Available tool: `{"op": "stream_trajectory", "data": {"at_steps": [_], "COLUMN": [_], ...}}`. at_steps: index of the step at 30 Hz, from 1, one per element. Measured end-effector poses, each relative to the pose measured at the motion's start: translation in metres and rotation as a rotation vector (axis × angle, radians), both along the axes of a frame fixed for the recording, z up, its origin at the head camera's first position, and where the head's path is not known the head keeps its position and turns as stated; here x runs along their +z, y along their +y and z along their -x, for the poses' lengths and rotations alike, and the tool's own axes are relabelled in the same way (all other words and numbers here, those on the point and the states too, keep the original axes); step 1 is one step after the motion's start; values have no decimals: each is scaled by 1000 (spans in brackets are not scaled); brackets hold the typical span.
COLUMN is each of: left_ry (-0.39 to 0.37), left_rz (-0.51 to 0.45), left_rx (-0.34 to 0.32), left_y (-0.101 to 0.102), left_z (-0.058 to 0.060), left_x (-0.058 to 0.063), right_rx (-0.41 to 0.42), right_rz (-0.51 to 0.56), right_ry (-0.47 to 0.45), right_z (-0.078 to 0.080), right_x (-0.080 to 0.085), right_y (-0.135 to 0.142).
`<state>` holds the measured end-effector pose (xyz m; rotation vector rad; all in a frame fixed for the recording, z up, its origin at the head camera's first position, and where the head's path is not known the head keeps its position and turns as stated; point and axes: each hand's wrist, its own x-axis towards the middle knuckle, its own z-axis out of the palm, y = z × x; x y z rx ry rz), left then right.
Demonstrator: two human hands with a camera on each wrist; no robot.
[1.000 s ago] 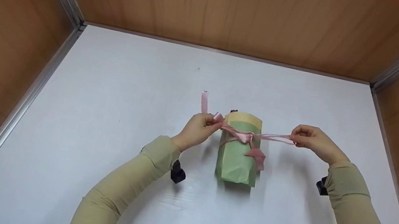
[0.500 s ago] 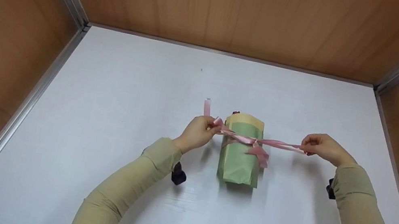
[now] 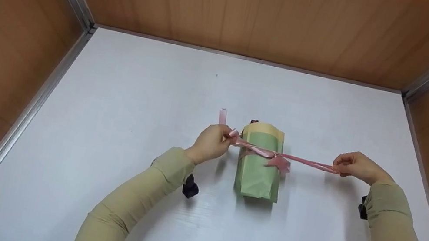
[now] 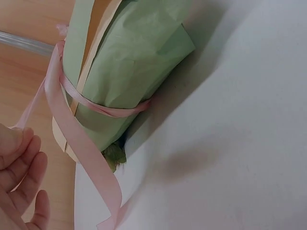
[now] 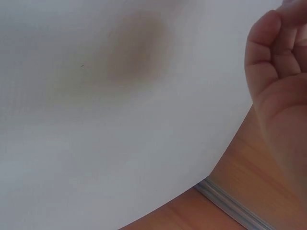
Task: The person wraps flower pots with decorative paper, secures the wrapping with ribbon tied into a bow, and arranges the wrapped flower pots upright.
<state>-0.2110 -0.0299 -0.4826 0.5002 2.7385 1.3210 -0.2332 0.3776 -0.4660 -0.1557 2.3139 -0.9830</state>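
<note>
A bouquet wrapped in green and cream paper (image 3: 257, 179) lies on the white table, and a pink ribbon (image 3: 306, 162) runs round it. Thumb and fingers of my left hand (image 3: 210, 144) pinch the ribbon just left of the wrap. One loose ribbon tail (image 4: 88, 153) hangs down past the paper in the left wrist view, where a bit of green leaf (image 4: 114, 155) pokes out of the wrap's end. Well to the right, my right hand (image 3: 360, 168) pinches the ribbon, which stretches taut between both hands across the wrap. A short pink end droops over the wrap's right side.
The white table (image 3: 150, 82) is bounded by wooden panels (image 3: 234, 9) at the back and both sides, with metal rails along the edges. A dark wrist camera (image 3: 190, 187) hangs under the left sleeve.
My right hand has moved right and slightly toward me, drawing the ribbon out longer and straighter. The loop at the knot has flattened. My left hand has stayed nearly in place.
</note>
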Motion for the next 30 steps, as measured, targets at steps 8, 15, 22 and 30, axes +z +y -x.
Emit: {"op": "stream_trajectory", "data": {"at_steps": [8, 15, 22, 30], "left_ry": [31, -123, -451, -556], "left_rz": [-10, -134, -594, -803], "left_rx": [-15, 63, 183, 151], "left_y": [-4, 0, 11, 24], "left_z": [0, 3, 12, 12], "left_x": [-2, 1, 8, 10], "right_rx": [9, -28, -280, -400], "right_rz": [-22, -34, 229, 479], "right_ry": [-50, 29, 83, 192], "right_z": [-3, 2, 13, 18], "right_x": [-2, -1, 4, 3], "right_y": [3, -15, -42, -82]}}
